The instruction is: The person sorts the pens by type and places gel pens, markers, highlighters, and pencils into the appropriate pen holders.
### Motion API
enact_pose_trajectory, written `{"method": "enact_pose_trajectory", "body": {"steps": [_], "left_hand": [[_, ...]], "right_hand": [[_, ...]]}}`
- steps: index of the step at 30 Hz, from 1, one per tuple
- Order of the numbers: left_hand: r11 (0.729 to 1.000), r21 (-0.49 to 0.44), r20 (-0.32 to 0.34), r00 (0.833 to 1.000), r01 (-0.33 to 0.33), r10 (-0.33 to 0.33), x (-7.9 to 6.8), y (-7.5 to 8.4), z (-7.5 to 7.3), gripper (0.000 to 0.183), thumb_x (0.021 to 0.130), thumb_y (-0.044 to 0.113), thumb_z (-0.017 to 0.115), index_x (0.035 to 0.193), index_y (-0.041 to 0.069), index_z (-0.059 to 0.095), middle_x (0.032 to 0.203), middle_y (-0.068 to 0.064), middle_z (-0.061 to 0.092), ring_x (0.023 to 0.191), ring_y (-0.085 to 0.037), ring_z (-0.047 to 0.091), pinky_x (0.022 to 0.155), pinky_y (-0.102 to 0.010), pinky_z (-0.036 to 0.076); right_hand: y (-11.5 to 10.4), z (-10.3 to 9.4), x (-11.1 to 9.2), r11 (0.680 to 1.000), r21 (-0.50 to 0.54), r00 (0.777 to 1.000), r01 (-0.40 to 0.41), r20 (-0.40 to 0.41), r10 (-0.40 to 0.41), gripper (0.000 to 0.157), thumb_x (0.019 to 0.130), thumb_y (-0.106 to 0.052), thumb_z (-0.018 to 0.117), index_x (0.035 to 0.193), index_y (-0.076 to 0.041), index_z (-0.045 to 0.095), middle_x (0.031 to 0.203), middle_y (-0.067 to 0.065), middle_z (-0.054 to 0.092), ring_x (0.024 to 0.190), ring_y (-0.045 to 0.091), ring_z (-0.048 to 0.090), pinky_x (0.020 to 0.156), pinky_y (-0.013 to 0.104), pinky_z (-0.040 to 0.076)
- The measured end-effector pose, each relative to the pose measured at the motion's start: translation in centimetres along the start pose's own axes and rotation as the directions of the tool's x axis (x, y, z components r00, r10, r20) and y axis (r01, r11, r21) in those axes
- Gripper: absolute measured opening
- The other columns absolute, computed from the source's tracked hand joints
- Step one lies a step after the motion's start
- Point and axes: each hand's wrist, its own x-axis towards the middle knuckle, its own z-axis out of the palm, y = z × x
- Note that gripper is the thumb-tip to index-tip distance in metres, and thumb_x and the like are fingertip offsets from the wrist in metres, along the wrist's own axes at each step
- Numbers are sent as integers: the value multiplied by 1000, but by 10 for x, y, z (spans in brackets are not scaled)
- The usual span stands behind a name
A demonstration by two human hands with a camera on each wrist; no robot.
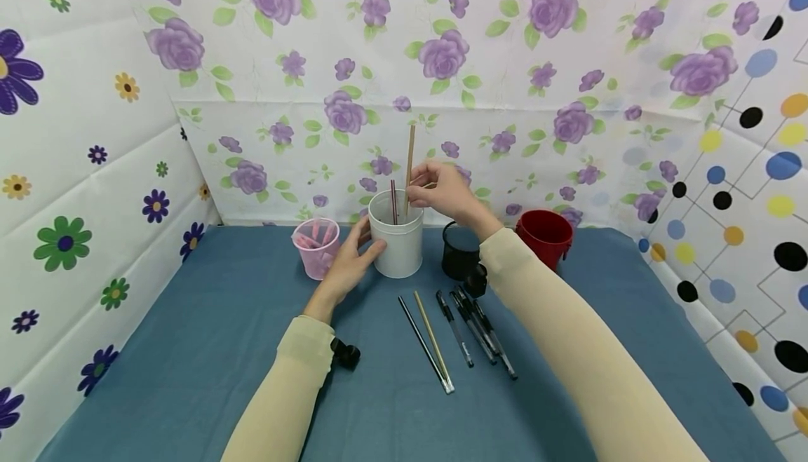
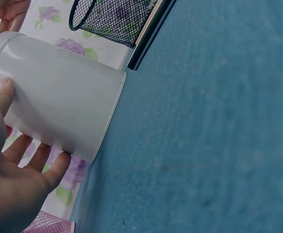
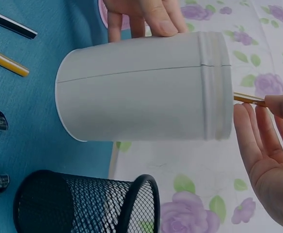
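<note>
A white can (image 1: 396,248) stands upright at the back of the table. My left hand (image 1: 349,259) holds its left side, thumb on the front wall and fingers around the side, as the left wrist view shows. Above the can's right rim, my right hand (image 1: 445,190) pinches a thin light-brown wooden stick (image 1: 411,150) between thumb and fingertips. The stick is nearly upright, its lower end inside the can and hidden by the wall. Two slim dark-red sticks (image 1: 394,199) lean inside the same can.
Left of the can is a pink mesh cup (image 1: 318,266) with pink items. To the right stand a black mesh cup (image 1: 456,262) and a red bucket (image 1: 544,234). In front lie a black stick (image 1: 419,336), a yellow stick (image 1: 431,332), both light-tipped, and several black-capped pens (image 1: 476,325).
</note>
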Motion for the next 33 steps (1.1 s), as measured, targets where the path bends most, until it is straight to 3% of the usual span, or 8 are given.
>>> {"method": "enact_pose_trajectory", "body": {"steps": [12, 21, 26, 33], "left_hand": [[1000, 9, 0, 1000, -4, 4, 0, 3, 0, 74, 108, 38, 64, 170, 26, 25, 172, -8, 31, 158, -35, 29, 123, -62, 33], [1000, 1, 1, 1000, 3, -3, 0, 1, 0, 74, 109, 35, 63, 170, 23, 24, 172, -9, 30, 159, -35, 28, 123, -62, 32], [1000, 0, -1, 1000, -5, 5, 1, 0, 0, 74, 109, 36, 64, 170, 24, 24, 172, -9, 31, 158, -35, 29, 123, -62, 32], [1000, 7, 1, 1000, 5, -5, -1, 1, -1, 75, 108, 37, 65, 170, 25, 24, 172, -7, 32, 158, -34, 30, 123, -61, 34]], "right_hand": [[5, 7, -1, 999, -36, 1000, 1, 15, -1, 26, 104, -8, 69, 128, 1, 62, 117, 19, 67, 106, 35, 72, 97, 49, 61], [5, 5, -8, 995, -102, 1000, 12, 6, -11, 32, 104, -11, 69, 133, 2, 63, 116, 18, 70, 105, 32, 72, 94, 42, 62], [0, -1, -17, 992, -117, 999, 43, -15, -45, 27, 103, -10, 70, 128, -2, 65, 116, 18, 70, 103, 33, 72, 92, 43, 63], [-2, -12, -37, 956, -272, 993, 113, -3, -118, 21, 102, -11, 72, 121, -3, 69, 112, 15, 72, 98, 29, 75, 84, 38, 64]]}}
